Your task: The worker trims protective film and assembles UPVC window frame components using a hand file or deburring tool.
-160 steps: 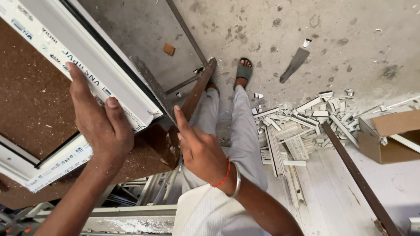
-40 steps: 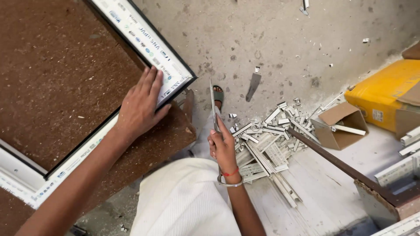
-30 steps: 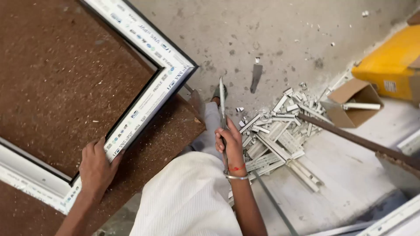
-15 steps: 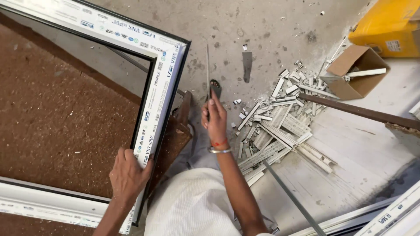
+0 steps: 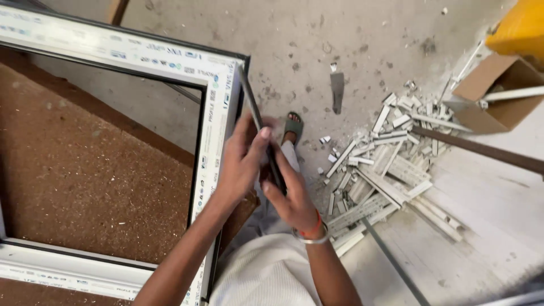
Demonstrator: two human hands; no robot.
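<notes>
My right hand (image 5: 292,195) and left hand (image 5: 242,161) both pinch a thin dark strip (image 5: 259,126) that runs up along the outer edge of the white window frame (image 5: 214,122), with white profile offcuts (image 5: 377,170) littering the concrete floor (image 5: 317,34) beyond.

The white plastic window frame (image 5: 212,122) ran off the left and near edges. The yellow box (image 5: 524,25) was cropped far right. Both hands hid the thin dark strip's (image 5: 252,107) lower part.
</notes>
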